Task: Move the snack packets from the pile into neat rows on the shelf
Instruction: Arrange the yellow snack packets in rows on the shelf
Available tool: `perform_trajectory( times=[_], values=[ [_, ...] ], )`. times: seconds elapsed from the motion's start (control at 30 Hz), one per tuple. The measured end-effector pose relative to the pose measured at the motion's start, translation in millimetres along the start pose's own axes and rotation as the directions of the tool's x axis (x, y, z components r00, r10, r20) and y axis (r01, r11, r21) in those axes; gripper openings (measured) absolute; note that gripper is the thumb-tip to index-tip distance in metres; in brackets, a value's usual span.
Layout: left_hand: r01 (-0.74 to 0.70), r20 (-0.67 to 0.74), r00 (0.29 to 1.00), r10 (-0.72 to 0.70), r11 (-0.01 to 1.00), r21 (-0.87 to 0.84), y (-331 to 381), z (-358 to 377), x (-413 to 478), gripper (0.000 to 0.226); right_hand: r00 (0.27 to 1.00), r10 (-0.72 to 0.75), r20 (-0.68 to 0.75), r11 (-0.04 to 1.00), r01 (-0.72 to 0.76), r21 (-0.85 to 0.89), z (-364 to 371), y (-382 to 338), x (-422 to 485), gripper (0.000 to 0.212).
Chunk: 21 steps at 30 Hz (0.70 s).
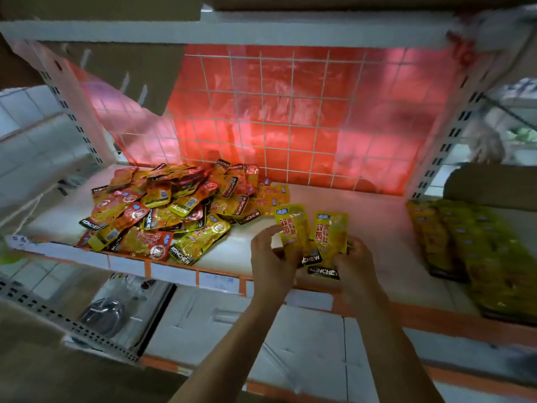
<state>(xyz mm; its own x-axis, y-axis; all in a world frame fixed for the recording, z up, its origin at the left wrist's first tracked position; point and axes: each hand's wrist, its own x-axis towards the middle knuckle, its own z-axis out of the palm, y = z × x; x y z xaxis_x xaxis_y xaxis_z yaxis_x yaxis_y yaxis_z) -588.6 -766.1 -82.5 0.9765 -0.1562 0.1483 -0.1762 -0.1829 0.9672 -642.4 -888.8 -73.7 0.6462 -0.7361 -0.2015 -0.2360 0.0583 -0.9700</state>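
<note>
A loose pile of yellow and red snack packets (162,210) covers the left half of the white shelf (377,228). At the shelf's front edge, near the middle, my left hand (273,257) grips a yellow packet (292,228) by its lower end. Beside it my right hand (353,266) holds another yellow packet (331,231), with black KONCHEW ends showing between my fingers. Both packets stand nearly upright, side by side. On the right of the shelf, yellow packets lie flat in overlapping rows (476,251) running front to back.
A wire grid (290,112) with red film behind it closes the back of the shelf. Perforated white uprights (444,141) flank the bay. Below the orange shelf lip (220,274) are white cartons (247,330) and a metal item (101,315).
</note>
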Motion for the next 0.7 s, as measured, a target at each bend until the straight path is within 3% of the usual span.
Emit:
perform_trajectory(
  times=[0.13,0.3,0.43,0.6,0.7],
  values=[
    [0.091,0.188,0.979,-0.079,0.994,-0.057,6,31,3,0.039,0.997,-0.022,-0.077,0.998,0.027,0.063,-30,-2,8,0.033],
    [0.024,0.271,0.963,-0.018,1.000,-0.017,31,82,-3,0.031,0.980,-0.039,-0.194,0.999,0.037,-0.016,-83,-1,31,0.005],
    [0.007,0.308,0.951,-0.005,1.000,-0.005,45,126,-14,0.030,0.946,-0.095,-0.309,0.994,0.076,-0.073,-137,-5,47,0.023],
    [0.134,0.410,0.902,-0.136,0.990,0.033,50,171,-30,0.023,0.903,-0.112,-0.416,0.987,0.054,-0.149,-196,-4,61,0.015],
    [0.111,0.449,0.881,-0.145,0.989,0.101,53,192,-37,0.027,0.888,-0.112,-0.446,0.984,0.037,-0.172,-220,-3,67,0.017]
  ],
)
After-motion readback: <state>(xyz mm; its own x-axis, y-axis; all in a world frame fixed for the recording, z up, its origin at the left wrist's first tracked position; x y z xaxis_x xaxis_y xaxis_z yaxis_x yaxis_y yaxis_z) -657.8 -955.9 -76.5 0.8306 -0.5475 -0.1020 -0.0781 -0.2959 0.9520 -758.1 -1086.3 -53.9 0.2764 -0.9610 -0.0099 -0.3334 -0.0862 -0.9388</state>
